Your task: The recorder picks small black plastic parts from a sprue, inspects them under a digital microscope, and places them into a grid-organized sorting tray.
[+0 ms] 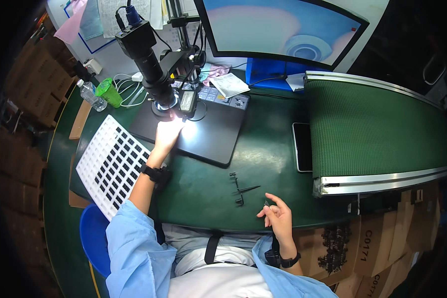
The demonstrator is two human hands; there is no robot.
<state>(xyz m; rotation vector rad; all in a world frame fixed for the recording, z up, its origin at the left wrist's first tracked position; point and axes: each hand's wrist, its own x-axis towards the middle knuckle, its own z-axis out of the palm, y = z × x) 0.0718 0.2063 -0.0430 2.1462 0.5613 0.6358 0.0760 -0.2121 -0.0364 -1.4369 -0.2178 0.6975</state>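
Note:
My left hand point(168, 132) reaches under the lens of a black microscope camera point(151, 64), lit brightly by its ring light, over the black base plate point(208, 136); whether it holds something there is washed out by the glare. My right hand point(277, 214) hovers at the near table edge with thumb and fingers pinched on a tiny dark part point(267, 203). Black tweezers point(241, 188) lie on the green table point(263, 159) just left of that hand. A white tray point(111, 166) of several small black parts lies beside my left forearm.
A green conveyor belt point(377, 129) runs along the right, with a dark phone point(302, 146) at its left edge. A large monitor point(283, 27) stands behind. A plastic bottle point(91, 95) and green cup point(108, 92) sit at back left. Cardboard boxes point(377, 243) stand lower right.

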